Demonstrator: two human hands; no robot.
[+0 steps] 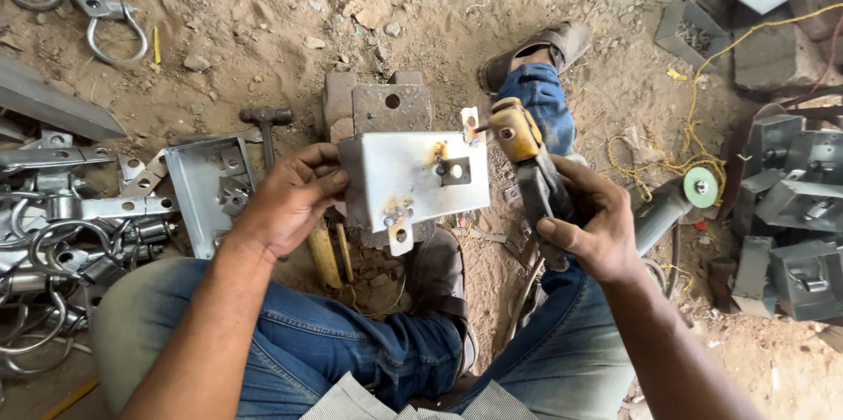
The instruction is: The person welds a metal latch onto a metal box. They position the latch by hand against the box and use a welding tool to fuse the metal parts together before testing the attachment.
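Left hand [294, 196] gripping metal box [413, 176] by its left edge, right hand [588, 218] clasping welding holder [527, 157], tip touching box's top edge, both forearms reaching forward over knees.

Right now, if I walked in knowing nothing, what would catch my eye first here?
In the centre, the left hand holds up a shiny metal box with scorched weld spots. Beside it, the right hand grips a yellow-headed welding holder whose tip nearly meets the box's top edge. At the left edge, a heap of metal rings and brackets lies on the dirt.
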